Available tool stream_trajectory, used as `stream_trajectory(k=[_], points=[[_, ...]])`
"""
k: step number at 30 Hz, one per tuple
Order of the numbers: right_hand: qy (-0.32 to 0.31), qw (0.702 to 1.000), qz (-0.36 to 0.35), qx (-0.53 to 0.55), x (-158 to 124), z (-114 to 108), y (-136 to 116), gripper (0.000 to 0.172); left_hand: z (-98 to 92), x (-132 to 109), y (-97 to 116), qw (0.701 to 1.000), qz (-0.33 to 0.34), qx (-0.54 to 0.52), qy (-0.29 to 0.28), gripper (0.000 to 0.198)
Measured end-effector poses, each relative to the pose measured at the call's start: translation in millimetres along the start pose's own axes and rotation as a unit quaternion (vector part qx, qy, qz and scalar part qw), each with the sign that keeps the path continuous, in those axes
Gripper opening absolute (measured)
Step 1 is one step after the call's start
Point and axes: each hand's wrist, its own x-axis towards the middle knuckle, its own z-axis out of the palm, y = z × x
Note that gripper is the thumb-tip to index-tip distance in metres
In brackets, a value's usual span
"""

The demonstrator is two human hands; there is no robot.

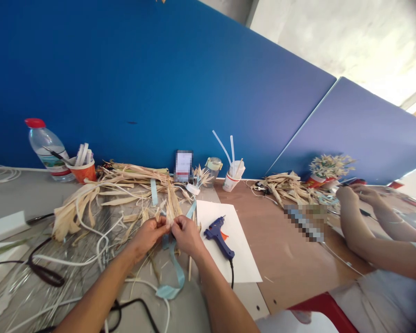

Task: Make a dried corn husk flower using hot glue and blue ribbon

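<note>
Both hands meet over the middle of the cluttered table. My left hand [151, 234] pinches the lower end of a dried corn husk [173, 203] between thumb and fingers. Right beside it, my right hand [186, 234] pinches the same pale husk, which fans upward from the fingertips. A light blue ribbon [176, 270] hangs down below the hands and curls on the table; whether the fingers also grip it is hidden. To the right, a dark blue hot glue gun [220, 237] lies on a white sheet of paper [244, 263].
More husks [69, 208] and white cables [102, 245] cover the left side. Along the blue partition [159, 83] stand a bottle [48, 150], an orange cup [83, 173], a phone [183, 166], a jar [213, 171] and a cup with straws [231, 180]. Another person's arms [360, 231] are at right.
</note>
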Motion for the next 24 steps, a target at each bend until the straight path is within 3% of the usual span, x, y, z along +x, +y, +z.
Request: stream_trajectory(k=[6, 12, 18, 22, 24], points=[[-0.03, 0.999, -0.008, 0.024, -1.1, -3.7, -2.7, 0.016, -3.0, -2.4, 1.1, 1.0, -0.005, 0.024, -0.019, 0.031], [-0.025, 0.999, -0.015, 0.03, -2.9, -0.8, -4.2, 0.015, -5.9, -0.1, -4.0, 0.999, 0.034, 0.042, -0.009, 0.026], [0.018, 0.999, -0.028, -0.005, -5.9, 2.5, -4.3, 0.012, -5.0, -2.8, -1.4, 0.999, 0.012, 0.027, -0.022, 0.022], [0.054, 0.998, -0.018, -0.001, -0.3, -6.1, 0.9, 0.01, -7.2, -8.3, 7.1, 0.996, -0.026, -0.028, -0.082, 0.026], [0.087, 0.996, 0.001, 0.024, 4.1, -13.8, 4.7, 0.009, -7.7, -10.4, 11.7, 0.994, -0.025, -0.066, -0.085, 0.029]])
